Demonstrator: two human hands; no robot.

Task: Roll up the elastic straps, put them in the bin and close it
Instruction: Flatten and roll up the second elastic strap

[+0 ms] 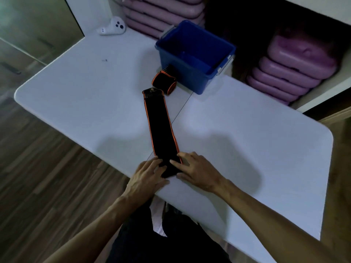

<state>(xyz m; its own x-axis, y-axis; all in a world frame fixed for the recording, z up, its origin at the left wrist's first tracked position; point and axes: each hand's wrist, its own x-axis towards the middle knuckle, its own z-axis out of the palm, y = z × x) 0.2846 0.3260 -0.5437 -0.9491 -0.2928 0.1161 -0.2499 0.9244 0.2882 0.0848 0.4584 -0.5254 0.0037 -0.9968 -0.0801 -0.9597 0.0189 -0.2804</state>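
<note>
Black orange-edged strap (161, 128) lies flat on my tabletop (76, 103); my left hand (147, 177) and right hand (195, 172) pinch its near end, rolled strap (164, 82) beside the open blue bin (195, 56).

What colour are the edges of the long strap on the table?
Orange. The long strap is black with orange edging down both sides, clearest in the head view.
</note>
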